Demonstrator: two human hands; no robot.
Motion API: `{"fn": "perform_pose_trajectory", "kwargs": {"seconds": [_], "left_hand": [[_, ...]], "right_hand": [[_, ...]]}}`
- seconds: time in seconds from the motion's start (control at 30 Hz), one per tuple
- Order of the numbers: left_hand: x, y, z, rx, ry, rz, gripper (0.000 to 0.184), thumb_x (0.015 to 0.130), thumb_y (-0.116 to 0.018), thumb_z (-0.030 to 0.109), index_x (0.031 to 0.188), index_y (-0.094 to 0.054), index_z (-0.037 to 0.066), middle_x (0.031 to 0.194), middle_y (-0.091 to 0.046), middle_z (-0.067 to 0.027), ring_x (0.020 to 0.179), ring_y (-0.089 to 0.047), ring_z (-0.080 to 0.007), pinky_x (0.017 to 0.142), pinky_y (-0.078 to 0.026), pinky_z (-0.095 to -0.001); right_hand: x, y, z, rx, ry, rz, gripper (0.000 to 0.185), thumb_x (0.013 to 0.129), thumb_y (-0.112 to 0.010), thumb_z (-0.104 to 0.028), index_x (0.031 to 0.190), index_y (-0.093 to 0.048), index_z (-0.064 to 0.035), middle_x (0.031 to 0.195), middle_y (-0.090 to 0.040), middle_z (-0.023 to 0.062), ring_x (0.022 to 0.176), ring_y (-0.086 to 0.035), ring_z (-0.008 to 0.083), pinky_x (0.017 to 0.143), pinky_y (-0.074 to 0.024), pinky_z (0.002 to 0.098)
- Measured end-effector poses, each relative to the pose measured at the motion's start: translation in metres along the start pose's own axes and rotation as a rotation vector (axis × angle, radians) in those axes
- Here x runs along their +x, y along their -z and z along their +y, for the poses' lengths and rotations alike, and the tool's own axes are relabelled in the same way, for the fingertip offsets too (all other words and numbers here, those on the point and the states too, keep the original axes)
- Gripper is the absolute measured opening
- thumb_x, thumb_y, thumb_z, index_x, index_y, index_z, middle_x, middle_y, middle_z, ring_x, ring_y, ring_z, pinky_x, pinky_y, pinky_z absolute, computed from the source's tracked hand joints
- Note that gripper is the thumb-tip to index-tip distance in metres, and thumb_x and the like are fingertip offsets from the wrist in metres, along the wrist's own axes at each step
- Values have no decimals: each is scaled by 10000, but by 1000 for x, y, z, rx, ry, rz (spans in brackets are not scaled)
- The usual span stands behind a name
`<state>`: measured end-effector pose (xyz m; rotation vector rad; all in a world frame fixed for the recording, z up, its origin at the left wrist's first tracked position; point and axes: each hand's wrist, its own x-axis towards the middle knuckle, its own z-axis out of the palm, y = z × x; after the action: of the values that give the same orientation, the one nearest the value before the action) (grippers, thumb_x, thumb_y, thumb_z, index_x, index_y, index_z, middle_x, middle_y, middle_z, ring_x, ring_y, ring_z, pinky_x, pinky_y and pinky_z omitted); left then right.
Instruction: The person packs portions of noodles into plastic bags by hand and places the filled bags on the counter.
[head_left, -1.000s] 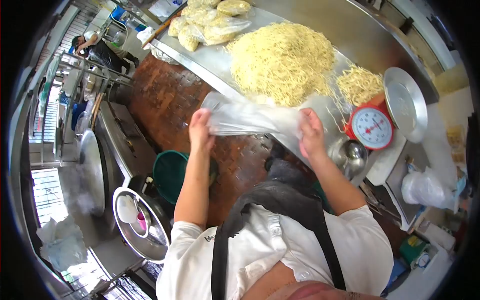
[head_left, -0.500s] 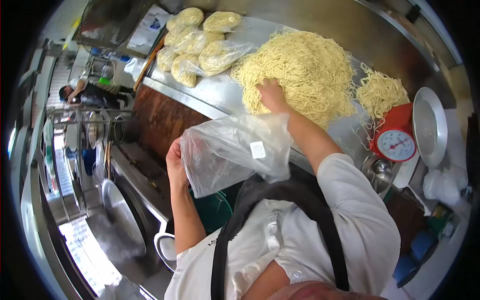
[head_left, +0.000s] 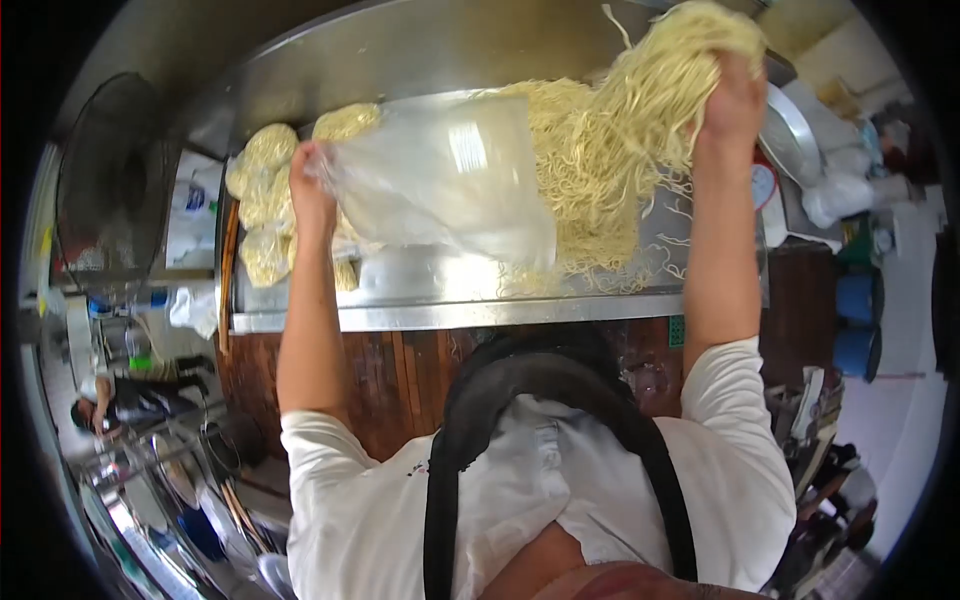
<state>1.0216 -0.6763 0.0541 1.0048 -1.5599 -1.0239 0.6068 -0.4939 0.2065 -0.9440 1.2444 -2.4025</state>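
The right hand (head_left: 733,108), earlier in the noodle heap (head_left: 585,220), is now closed round a lifted noodle bunch (head_left: 665,75) toward the counter's (head_left: 500,313) far right corner; a portion is thus drawn up; the left hand (head_left: 314,190) pinches the plastic bag (head_left: 430,195) (apparently unfilled) nearer the left edge.

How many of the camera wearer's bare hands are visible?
2: the bare left hand, holding a clear plastic bag at upper left; the bare right hand, gripping long pale-yellow noodles at upper right.

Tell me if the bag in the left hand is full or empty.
Empty: the bag spreads thin and flat from the left hand, nothing bulging inside.
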Motion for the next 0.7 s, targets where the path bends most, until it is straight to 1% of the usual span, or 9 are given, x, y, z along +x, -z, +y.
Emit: {"fn": "perform_pose_trajectory", "kwargs": {"seconds": [0.07, 0.13, 0.23, 0.33, 0.4, 0.47, 0.5, 0.57, 0.7], "left_hand": [[66, -23, -27, -177, 114, 49, 114, 908, -598, 91, 1003, -632, 39, 951, -653, -20, 868, -588, -119, 735, -480, -270], [112, -50, -26, -182, 222, 69, 185, 870, -655, 142, 1015, -659, 27, 908, -684, -58, 812, -616, -166, 707, -488, -293], [180, -81, -61, 421, 42, 129, 299, 847, -671, 283, 950, -699, 4, 822, -698, -178, 758, -666, -309, 694, -513, -396], [146, -142, 53, 572, -156, 67, 424, 863, -618, 418, 796, -696, 6, 773, -693, -210, 759, -680, -361, 711, -516, -469], [159, -190, 46, 350, -170, 40, 394, 893, -664, 380, 751, -642, 13, 542, -583, -114, 471, -577, -192, 501, -476, -364], [112, -222, 97, 220, -245, -44, 432, 916, -639, 412, 737, -629, 19, 501, -552, -91, 424, -537, -188, 477, -456, -362], [78, -227, 122, 142, -310, -103, 425, 927, -626, 405, 749, -625, 19, 525, -549, -91, 474, -557, -185, 488, -439, -343], [-8, -217, 162, 26, -379, -116, 300, 940, -589, 313, 843, -653, 36, 741, -629, -160, 647, -615, -285, 607, -463, -388], [-120, -159, 113, 104, -848, -414, 142, 783, -659, 48, 916, -655, 96, 705, -626, -85, 603, -628, -287, 527, -487, -395]], "right_hand": [[53, -4, -37, 104, 134, -173, 460, 936, -603, -456, 1278, -607, -149, 960, -708, 179, 799, -723, 252, 718, -606, 378], [150, 10, -74, -367, 577, -173, 403, 1036, -391, -320, 1133, -586, 19, 1131, -627, 213, 983, -600, 293, 881, -502, 394], [54, -53, -156, 21, 100, -438, 326, 962, -527, -240, 1215, -604, -50, 990, -667, 147, 848, -662, 237, 788, -556, 370], [31, -34, -145, 54, -137, -260, 328, 923, -574, -198, 1202, -615, -32, 1024, -677, 119, 873, -680, 225, 785, -567, 361], [26, -2, -108, 53, -258, -80, 321, 908, -575, -183, 1162, -621, 9, 1105, -674, 113, 942, -678, 233, 814, -560, 360], [-30, 0, -60, -350, 8, -564, 454, 879, -573, -247, 1250, -601, 13, 1143, -670, 97, 1007, -645, 194, 881, -509, 302], [-51, -11, -50, -302, -89, -783, 488, 783, -645, -89, 1263, -614, -8, 1212, -648, 67, 992, -633, 149, 852, -522, 313], [-78, -1, -6, -361, -418, -840, 619, 762, -675, -104, 1358, -542, -1, 1324, -580, 77, 1078, -602, 138, 886, -515, 283], [-109, -39, 13, 80, -518, -515, 591, 860, -628, -215, 1400, -487, -20, 1300, -586, 101, 1115, -583, 188, 927, -485, 329]]}}
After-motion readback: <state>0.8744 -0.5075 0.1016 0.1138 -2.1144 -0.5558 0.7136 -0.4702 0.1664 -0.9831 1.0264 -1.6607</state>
